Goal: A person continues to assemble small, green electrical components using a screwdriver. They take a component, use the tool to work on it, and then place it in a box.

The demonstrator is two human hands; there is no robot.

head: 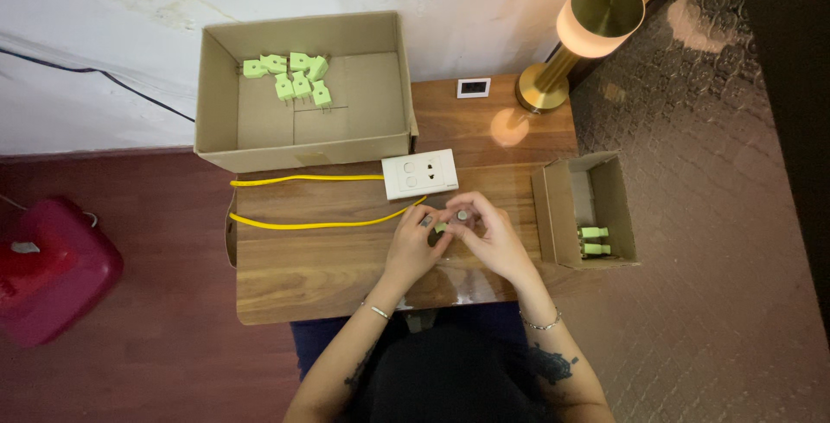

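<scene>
My left hand (413, 246) and my right hand (487, 234) meet over the middle of the wooden table (320, 267). Together they pinch a small light-green plug adapter (442, 227) with a small round grey part beside it; fingers hide most of it. Just beyond the hands lies a white socket strip (419, 173) with a yellow cable (311, 223) looping left. A large open cardboard box (303, 94) at the back holds several green adapters (290, 75). A small cardboard box (588, 211) to the right holds two more green adapters (593, 240).
A brass table lamp (588, 29) glows at the table's back right, with a small white device (473, 87) next to its base. A red bag (43, 267) sits on the floor to the left. A black cable (95, 73) runs along the wall.
</scene>
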